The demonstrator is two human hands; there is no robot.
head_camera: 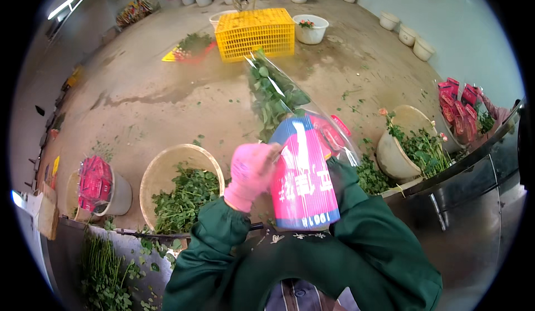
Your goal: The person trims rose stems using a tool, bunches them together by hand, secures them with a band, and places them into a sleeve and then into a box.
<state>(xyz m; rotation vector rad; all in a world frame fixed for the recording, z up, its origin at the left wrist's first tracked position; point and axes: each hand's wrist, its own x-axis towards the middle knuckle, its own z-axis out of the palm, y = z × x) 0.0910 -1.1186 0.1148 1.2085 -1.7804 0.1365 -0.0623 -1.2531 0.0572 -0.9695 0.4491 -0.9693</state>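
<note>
In front of my chest is a bouquet wrapped in a pink and blue corrugated sleeve (301,177) that bears writing. Its green leafy stems (271,89) point away from me inside clear plastic film (311,98). My left hand (250,173), in a pink glove, is at the left edge of the sleeve with its fingers bent; whether it grips the edge is unclear. My right hand is hidden behind the sleeve and film; only its green cuff shows at the sleeve's right side.
Tubs of cut greenery (188,198) and wrapped bunches (96,181) stand at left, another tub of roses (401,144) at right. Cut stems (104,269) lie on the bench at lower left. Ahead are a yellow crate (256,35) and a white tub (311,31). Another person's arm (493,106) is at far right.
</note>
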